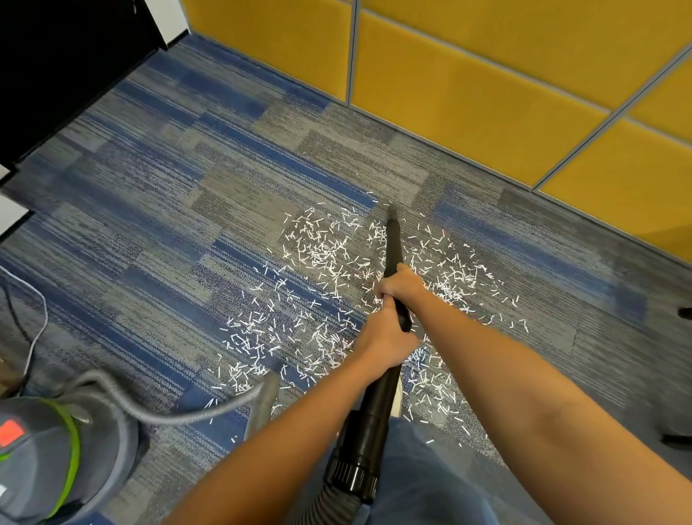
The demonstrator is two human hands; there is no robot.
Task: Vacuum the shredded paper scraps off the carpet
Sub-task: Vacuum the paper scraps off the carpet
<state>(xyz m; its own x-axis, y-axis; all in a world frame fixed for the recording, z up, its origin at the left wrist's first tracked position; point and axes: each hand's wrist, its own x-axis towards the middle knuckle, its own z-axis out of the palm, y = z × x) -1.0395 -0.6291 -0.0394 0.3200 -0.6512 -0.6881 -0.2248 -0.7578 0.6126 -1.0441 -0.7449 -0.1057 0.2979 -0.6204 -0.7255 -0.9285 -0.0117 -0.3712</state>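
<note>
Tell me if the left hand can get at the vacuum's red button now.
Probably: the left hand must release the wand, but the red button sits uncovered on the canister at that side.

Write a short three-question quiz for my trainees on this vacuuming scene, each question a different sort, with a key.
1. True or false: the left hand and the right hand both grip the long black plastic vacuum wand.
2. The white shredded paper scraps lie mostly: A) on the blue-grey striped carpet; B) inside a bin; C) on a desk.
3. Which hand is nearer the wand's tip?
Key: 1 true; 2 A; 3 the right hand.
</note>
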